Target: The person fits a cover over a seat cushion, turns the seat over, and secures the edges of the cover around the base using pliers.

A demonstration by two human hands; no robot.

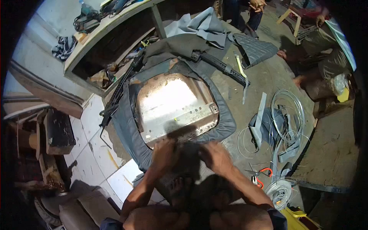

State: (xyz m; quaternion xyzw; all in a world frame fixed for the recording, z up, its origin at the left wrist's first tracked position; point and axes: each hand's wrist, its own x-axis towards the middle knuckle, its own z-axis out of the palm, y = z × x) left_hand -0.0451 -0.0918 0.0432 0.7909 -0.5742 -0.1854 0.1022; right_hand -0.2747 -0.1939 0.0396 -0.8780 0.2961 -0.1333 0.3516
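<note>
Seat [161, 109], resting on the floor [253, 90] before the person's feet [180, 188], metal plate [178, 124] upward. Its dark cover [225, 124] wraps the rim; uneven pulling could pucker it or let it slip. Left hand [165, 153] and right hand [216, 155] lie apart at the near edge, fingers curled; whether either grip holds cover cannot be told (deep shadow falls here). The plate's border, apparently rough, might scrape fingers or nick the cover. Far side: a black rail [223, 69], likely to obstruct if the seat were turned. Right: coiled wire [301, 117], whose loose ends could snag, near red-handled tools [262, 171].
</note>
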